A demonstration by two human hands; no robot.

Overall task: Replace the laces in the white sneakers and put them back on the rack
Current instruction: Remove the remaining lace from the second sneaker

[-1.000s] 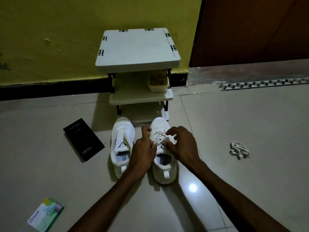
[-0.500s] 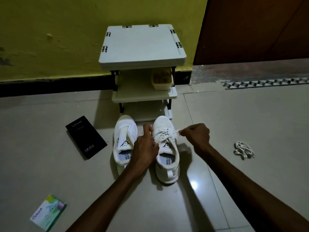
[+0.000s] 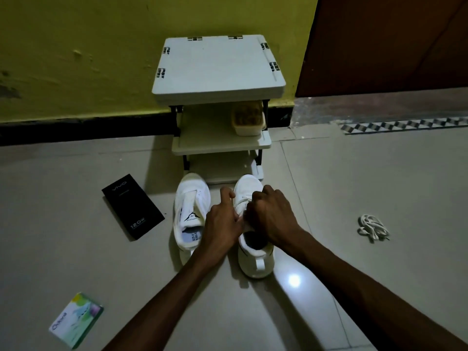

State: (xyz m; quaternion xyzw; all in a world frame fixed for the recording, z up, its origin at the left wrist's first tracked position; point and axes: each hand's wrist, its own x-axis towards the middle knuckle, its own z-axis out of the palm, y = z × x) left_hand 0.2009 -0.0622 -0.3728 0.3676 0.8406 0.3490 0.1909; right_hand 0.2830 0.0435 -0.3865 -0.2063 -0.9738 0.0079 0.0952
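laced sneaker [image 3: 255, 260]: on floor, upright on its sole. Toe points to 12 o'clock at the rack's foot, heel w/ pull tab toward me.
lace [image 3: 243, 198]: white, crossed over the front eyelets. I see only a short bit betw. the hands.
L hand [image 3: 222, 224]: at the laced sneaker's 9 o'clock side. Thumb up, fingers curled in vs. the eyelet edge, gripping the shoe there.
R hand [image 3: 272, 216]: comes in from 4 o'clock and lies over the tongue area, knuckles up. Fingers curl down onto the lace; tips are hidden under the hand, so I can't tell if they pinch it.
second sneaker [image 3: 192, 209]: just beside, at 9 o'clock of the laced one, parallel, toe to 12. Tongue laid open w/ black logo. L forearm crosses its heel end.
rack [image 3: 217, 67]: at 12 o'clock, white, 3 shelves on black legs, against the yellow wall [image 3: 88, 59]. Both toes are near the bottom shelf; can't tell if touching.
tub [image 3: 249, 121]: pale, on mid shelf, at its 3 o'clock end.
spare lace [image 3: 372, 228]: white loose bundle on floor, well apart at 3 o'clock of the sneakers.
black box [image 3: 131, 206]: flat on floor, near second sneaker at its 9 o'clock, printed "vivo" and "120W".
small box [image 3: 76, 320]: green-white, on floor at 7 o'clock, well apart from the shoes.
floor [image 3: 354, 173]: pale tiles, w/ a glare spot at 5 o'clock of the laced heel.
door [image 3: 392, 46]: dark brown, at 2 o'clock of rack.
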